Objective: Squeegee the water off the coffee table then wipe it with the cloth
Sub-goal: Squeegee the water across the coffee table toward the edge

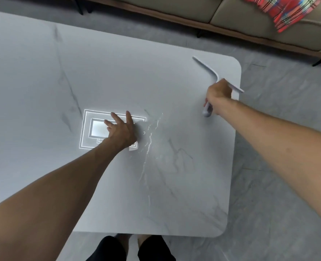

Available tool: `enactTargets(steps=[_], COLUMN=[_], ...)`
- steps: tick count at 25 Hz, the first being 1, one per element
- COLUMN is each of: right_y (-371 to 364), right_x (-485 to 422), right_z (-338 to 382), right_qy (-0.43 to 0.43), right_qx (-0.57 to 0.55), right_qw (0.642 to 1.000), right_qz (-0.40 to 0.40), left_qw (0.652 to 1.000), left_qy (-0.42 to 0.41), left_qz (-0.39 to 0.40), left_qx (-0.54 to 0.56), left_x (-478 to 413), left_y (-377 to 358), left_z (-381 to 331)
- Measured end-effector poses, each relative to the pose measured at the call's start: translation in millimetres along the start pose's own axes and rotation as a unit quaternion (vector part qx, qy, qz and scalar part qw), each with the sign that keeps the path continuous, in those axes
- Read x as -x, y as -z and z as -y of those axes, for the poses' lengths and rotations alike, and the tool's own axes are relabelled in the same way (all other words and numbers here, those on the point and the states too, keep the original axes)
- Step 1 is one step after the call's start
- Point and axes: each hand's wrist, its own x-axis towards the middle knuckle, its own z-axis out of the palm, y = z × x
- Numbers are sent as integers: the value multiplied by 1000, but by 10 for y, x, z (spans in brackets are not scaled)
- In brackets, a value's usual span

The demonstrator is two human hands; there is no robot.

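Observation:
The white marble coffee table (174, 81) fills the middle of the view. Streaks of water (149, 142) glisten at its centre and run toward the near edge. My left hand (121, 131) lies flat with fingers spread on a pale cloth (139, 129), whose corners stick out beside and below the palm. My right hand (219, 95) grips the handle of a white squeegee (206, 67) near the table's far right corner. The blade runs from the far left down to the table's right edge, and the handle end pokes out under my fist.
A ceiling light's bright reflection (97, 129) shows on the tabletop beside my left hand. A beige sofa (231, 14) with a red plaid cloth (285, 10) stands beyond the table. Grey tiled floor (278, 166) lies to the right. My legs (129, 247) are at the near edge.

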Motion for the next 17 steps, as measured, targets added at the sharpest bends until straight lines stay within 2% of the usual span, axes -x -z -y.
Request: enactTargets(steps=[4, 8, 11, 14, 17], right_y=[-229, -294, -282, -230, -167], right_x=[740, 1420, 1900, 2253, 2295], right_z=[-545, -1144, -1510, -1792, -1750], right_qy=[61, 60, 53, 7, 43], right_qx=[37, 75, 86, 91, 72], right_qw=[997, 994, 991, 987, 992], right_qz=[22, 50, 87, 129, 94], left_qw=[998, 993, 996, 998, 997], left_qy=[-66, -109, -71, -4, 40], left_qz=[-1, -49, -50, -45, -25], left_qx=[-10, 21, 22, 36, 62], left_x=[130, 510, 964, 1300, 1441], left_y=[48, -51, -347, -640, -876], left_z=[190, 512, 791, 958, 1124])
